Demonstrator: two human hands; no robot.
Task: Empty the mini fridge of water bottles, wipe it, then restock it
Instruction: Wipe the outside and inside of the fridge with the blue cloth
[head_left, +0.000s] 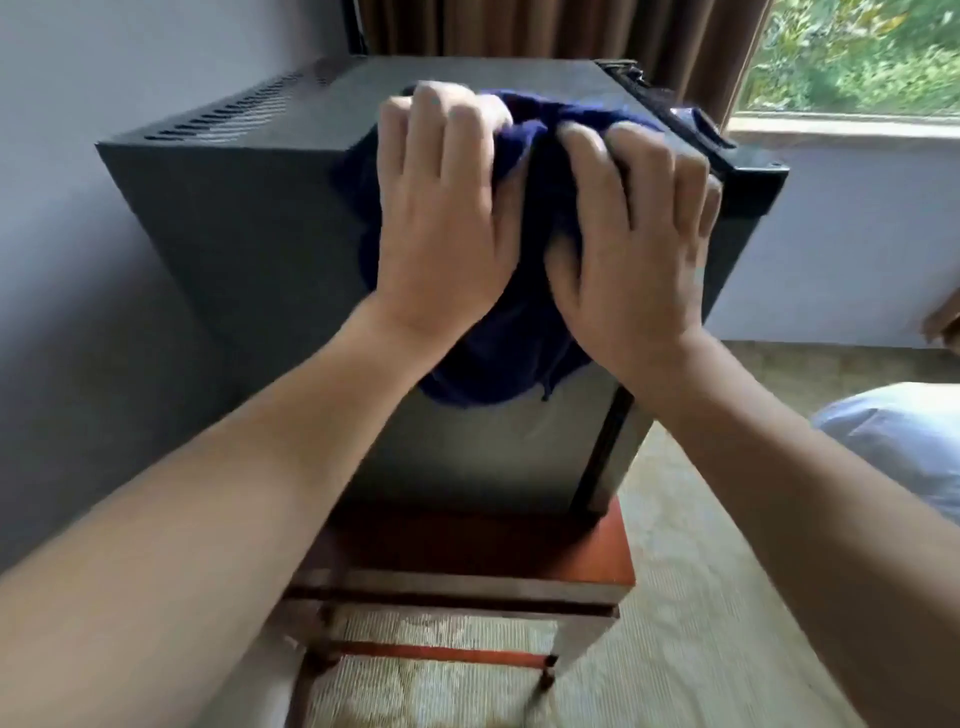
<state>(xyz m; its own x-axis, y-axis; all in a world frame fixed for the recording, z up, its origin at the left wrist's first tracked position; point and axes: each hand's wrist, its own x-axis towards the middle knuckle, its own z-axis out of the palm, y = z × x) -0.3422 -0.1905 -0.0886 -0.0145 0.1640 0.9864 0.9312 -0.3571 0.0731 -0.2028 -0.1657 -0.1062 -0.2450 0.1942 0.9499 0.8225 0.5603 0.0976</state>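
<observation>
The mini fridge (249, 218) stood on a small wooden counter (597, 566) against the wall, seen from above and in front, its door shut as far as I could tell (the dark seam down the right of the front face looked like the door edge, but blur made it uncertain). A dark blue cloth (524, 332) was bunched over the front top edge of the fridge, part lying on the top panel and part hanging down the front face. I had both hands on it: the left hand (441, 223) gripped the cloth with fingers curled into its folds, and the right hand (639, 249) did the same just beside it, so each grip was clamped on the cloth. I judged the step in hand to be wiping the outside of the fridge. To do it well I would spread the cloth flatter rather than keep it wadded, press evenly, and work across the top in overlapping passes before going down the front, steadying the fridge so it would not shift on the narrow counter. As for what the fridge held, I could not say; its inside was hidden and no water bottles showed anywhere. Brown curtains (519, 26) hung behind, a window (857, 57) stood to the right, and a pale pillow (904, 436) lay low at the right edge.
</observation>
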